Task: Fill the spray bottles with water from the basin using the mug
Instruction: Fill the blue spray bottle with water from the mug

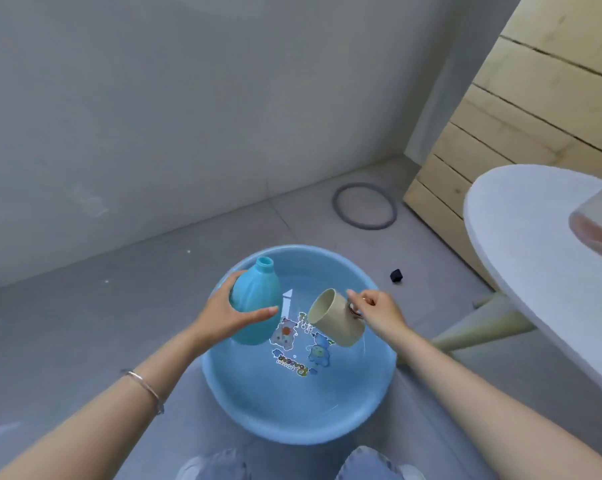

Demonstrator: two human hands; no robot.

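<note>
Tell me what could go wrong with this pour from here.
The bottle has a narrow mouth against the wide rim of the mug, so poured water may miss. The left hand holds the bottle tilted; filled, it could spill back into the basin. The right hand grips only the mug's handle, so a full mug may wobble.

left hand [225, 315] gripping, right hand [379, 308] seemingly pinching
</note>
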